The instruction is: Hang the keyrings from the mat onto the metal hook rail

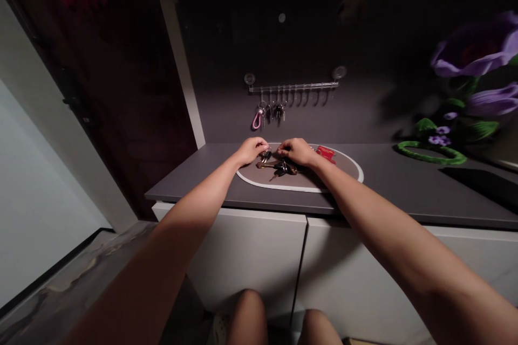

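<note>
Both my arms reach over a dark countertop (384,183) to an oval mat with a white rim (343,164). My left hand (251,149) is curled with its fingertips pinching a small bunch of keys (266,156) at the mat's back edge. My right hand (297,151) is curled over a pile of keys (281,167) in the mat's middle, its fingers pressed down on them. A red tag (326,153) lies just right of my right hand.
A hook rail (293,87) on the wall holds a pink carabiner (257,118) and key bunches (279,112). Purple artificial flowers (473,59) and a green loop (429,153) stand at the right. White cabinet doors (251,259) lie below; my knees show at the bottom.
</note>
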Available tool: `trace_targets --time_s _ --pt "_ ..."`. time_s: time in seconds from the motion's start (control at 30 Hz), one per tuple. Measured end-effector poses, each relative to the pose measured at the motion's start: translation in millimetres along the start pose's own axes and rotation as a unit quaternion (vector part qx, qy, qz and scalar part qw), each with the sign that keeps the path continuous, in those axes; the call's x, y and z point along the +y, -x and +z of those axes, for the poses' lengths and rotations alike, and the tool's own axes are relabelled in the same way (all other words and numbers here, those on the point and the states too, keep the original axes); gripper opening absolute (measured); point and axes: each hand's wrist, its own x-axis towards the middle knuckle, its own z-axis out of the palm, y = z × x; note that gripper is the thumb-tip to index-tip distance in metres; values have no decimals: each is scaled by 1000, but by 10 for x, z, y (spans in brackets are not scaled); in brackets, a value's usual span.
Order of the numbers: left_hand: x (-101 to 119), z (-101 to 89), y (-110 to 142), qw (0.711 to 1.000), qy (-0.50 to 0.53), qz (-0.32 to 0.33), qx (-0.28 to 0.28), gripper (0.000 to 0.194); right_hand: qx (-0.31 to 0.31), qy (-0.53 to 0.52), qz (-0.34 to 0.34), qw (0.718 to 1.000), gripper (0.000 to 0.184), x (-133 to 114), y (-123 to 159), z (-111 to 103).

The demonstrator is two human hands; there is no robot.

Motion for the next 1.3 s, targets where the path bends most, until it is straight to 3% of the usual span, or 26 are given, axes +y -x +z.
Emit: trace_targets --time_s 0.17,0.4,0.7,1.3 --pt "24 22 -15 997 64 -14 29 19 28 -36 -15 999 19 -9 -6 14" --pt "112 45 -8 985 150 -44 72 27 66 -158 12 985 21 -37 -4 27" --pt "128 78 -12 969 232 -44 77 33 88 -286 9 954 28 19 -57 85" --pt "158 90 -1 965 250 -42 69 38 79 -373 12 925 28 -41 -16 28"
